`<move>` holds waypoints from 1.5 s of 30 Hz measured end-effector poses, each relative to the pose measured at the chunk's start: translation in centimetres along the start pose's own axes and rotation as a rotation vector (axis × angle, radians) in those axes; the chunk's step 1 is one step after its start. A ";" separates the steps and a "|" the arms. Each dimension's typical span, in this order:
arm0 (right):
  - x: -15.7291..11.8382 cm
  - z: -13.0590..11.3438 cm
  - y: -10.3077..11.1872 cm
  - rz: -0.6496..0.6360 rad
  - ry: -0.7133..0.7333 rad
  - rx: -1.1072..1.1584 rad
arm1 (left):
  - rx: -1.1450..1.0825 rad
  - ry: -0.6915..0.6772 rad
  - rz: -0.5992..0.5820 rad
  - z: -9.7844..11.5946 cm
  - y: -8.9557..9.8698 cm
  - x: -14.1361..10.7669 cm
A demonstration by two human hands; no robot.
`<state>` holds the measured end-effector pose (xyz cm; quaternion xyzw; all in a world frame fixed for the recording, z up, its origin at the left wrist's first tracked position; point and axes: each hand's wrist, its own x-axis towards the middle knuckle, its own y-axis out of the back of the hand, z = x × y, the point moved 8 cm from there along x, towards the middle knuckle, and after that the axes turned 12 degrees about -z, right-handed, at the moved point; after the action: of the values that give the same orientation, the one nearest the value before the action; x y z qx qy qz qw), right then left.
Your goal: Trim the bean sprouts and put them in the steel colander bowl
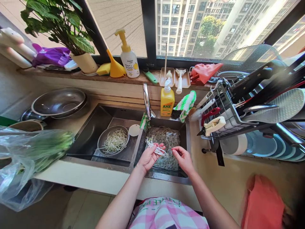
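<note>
My left hand is closed around a small bunch of white bean sprouts, held over the right sink basin. Just to its right, my right hand has its thumb and fingertips pinched together; whatever they may hold is too small to make out. Below both hands, the right basin holds a mass of thin, brownish strands in water. In the left basin a round metal strainer carries a heap of pale bean sprouts.
A faucet rises between the basins, with a yellow soap bottle behind. To the right stands a dish rack with knives and utensils. On the left are a wok and a plastic bag of greens.
</note>
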<state>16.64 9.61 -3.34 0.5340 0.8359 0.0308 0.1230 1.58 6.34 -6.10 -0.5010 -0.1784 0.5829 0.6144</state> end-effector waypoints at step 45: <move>-0.1 3.0 -4.6 -0.260 -0.297 0.460 | -0.057 -0.026 0.012 -2.1 -0.4 -0.1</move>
<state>13.36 7.28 -7.07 0.4352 0.8551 -0.2536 0.1227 3.49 5.48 -6.63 -0.5116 -0.1998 0.5876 0.5942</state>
